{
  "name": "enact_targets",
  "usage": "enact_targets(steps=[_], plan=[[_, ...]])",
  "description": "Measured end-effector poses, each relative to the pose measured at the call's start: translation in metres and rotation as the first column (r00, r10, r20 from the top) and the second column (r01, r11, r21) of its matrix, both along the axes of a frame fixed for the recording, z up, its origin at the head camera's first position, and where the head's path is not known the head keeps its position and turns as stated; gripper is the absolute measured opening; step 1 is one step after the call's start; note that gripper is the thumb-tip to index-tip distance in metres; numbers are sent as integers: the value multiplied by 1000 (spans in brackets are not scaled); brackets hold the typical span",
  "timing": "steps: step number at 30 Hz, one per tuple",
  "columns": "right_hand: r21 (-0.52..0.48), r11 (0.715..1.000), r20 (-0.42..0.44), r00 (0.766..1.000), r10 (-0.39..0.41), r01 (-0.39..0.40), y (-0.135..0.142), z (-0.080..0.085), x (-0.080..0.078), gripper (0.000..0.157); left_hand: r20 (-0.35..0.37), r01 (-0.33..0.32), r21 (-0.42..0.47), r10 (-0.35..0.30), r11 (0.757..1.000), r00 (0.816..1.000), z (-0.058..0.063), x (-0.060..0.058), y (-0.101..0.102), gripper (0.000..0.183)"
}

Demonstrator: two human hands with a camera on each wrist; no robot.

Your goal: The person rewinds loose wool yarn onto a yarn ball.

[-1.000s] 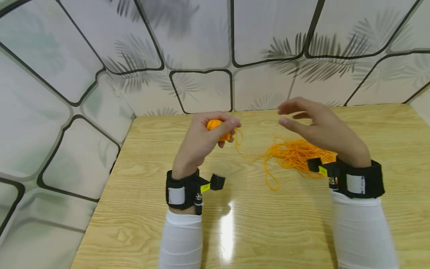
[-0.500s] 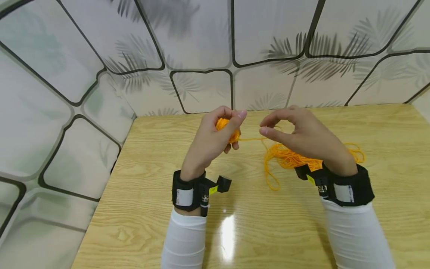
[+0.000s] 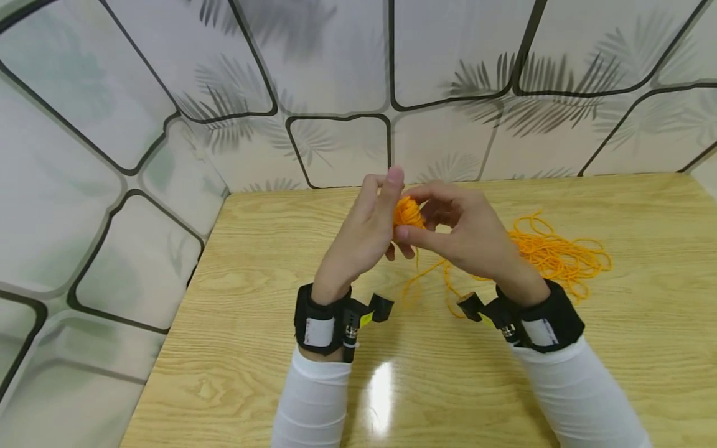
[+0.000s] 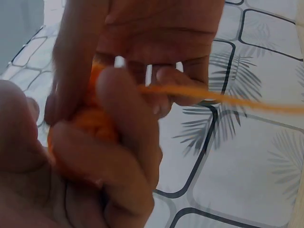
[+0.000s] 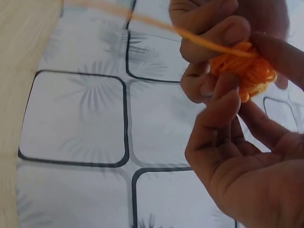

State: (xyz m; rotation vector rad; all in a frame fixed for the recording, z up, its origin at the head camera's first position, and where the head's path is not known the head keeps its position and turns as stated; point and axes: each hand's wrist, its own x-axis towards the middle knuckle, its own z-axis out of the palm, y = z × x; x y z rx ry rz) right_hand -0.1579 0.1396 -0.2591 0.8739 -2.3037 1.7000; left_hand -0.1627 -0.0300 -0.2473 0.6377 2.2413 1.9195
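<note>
Evidently both hands share one small ball of orange yarn (image 3: 409,213), which sits right between them, just above the table (image 3: 235,348). The left hand (image 3: 364,233) curls its fingers round the ball from one side, its thumb standing up clear of it; the right hand (image 3: 473,233) meets it from the other, thumb and forefinger bent into a narrow pinch across it. Such a double hold probably stops the windings from slipping or the ball from turning. A single strand (image 5: 190,35) leaves the ball, and more yarn trails below the grip. The loose heap (image 3: 560,255) lies beyond the right hand, on its outer side, perhaps so that yarn can feed off without crossing the left arm.

Much of the ball is covered by fingers, so how its windings run underneath is unclear. The right forearm and wrist hide part of the heap's near edge. The left wrist view is dark and blurred, and in the right wrist view the strand softens towards the frame edge, its far end cut off.
</note>
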Motion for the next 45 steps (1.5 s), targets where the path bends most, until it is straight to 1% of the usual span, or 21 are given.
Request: enact_targets(steps=[3, 5, 6, 8, 10, 12, 14, 16, 17, 20, 22, 25, 28, 31, 33, 36, 38, 40, 42, 43, 45], plan=[[-149, 989, 150, 989, 13, 10, 6, 5, 0, 33, -58, 7, -10, -7, 1000, 998, 3, 2, -8, 43], [-255, 967, 217, 975, 46, 11, 9, 8, 0, 34, -97, 6, 33, -3, 999, 995, 4, 3, -10, 39], [-299, 954, 233, 970, 68, 5, 9, 9, 0, 34, -112, 4, 67, 3, 998, 994, 5, 3, -9, 38], [-361, 932, 247, 962, 113, -17, 9, 9, -1, 34, -108, 23, 176, -4, 984, 994, 5, 3, -7, 38], [-387, 921, 251, 957, 148, -41, 7, 8, -2, 35, -87, 47, 288, -23, 956, 996, 4, 2, -4, 37], [-393, 916, 253, 948, 193, -81, 6, 8, -3, 34, -73, 40, 349, -16, 936, 997, 4, 2, -2, 36], [-376, 918, 255, 939, 231, -123, 6, 7, -4, 34, -54, 29, 392, -8, 920, 999, 4, 1, -2, 34], [-357, 921, 258, 931, 257, -155, 7, 6, -4, 34, -40, 2, 418, 17, 908, 999, 5, 1, -2, 35], [-338, 927, 257, 931, 258, -163, 7, 6, -4, 33, -41, -9, 428, 30, 904, 999, 5, 1, -2, 37], [-266, 955, 255, 946, 200, -130, 11, 6, -4, 32, -48, -13, 466, 40, 885, 998, 6, 0, -2, 40], [-221, 971, 252, 956, 149, -93, 13, 7, -3, 31, -63, -7, 471, 41, 882, 997, 6, -1, -3, 39], [-181, 982, 253, 963, 94, -48, 14, 9, -2, 31, -94, 17, 444, 27, 896, 995, 6, -1, -3, 36], [-165, 986, 234, 970, 59, -20, 14, 10, -1, 30, -136, 71, 392, -19, 917, 991, 7, 1, -5, 42], [-149, 989, 204, 979, 26, 5, 14, 11, 0, 29, -184, 89, 345, -26, 934, 983, 8, 3, -7, 47], [-127, 992, 177, 984, 2, 21, 15, 12, 0, 26, -218, 60, 322, 12, 945, 976, 12, 5, -7, 45], [-81, 996, 121, 992, -26, 36, 17, 13, 3, 19, -265, -32, 299, 115, 954, 957, 18, 9, -4, 42], [-46, 999, 78, 997, -6, 10, 17, 14, 5, 16, -286, -91, 290, 177, 953, 942, 22, 11, -1, 40], [-25, 998, 40, 998, 56, -55, 17, 14, 8, 17, -287, -127, 294, 214, 947, 934, 23, 11, 0, 37], [4, 991, 23, 991, 135, -135, 16, 15, 10, 19, -262, -139, 318, 228, 938, 938, 22, 10, 1, 34], [14, 985, 20, 985, 174, -174, 16, 15, 11, 20, -237, -140, 336, 228, 931, 944, 21, 9, 1, 32], [40, 975, 18, 976, 218, -218, 15, 15, 11, 22, -182, -127, 378, 208, 917, 961, 17, 6, 0, 29]])
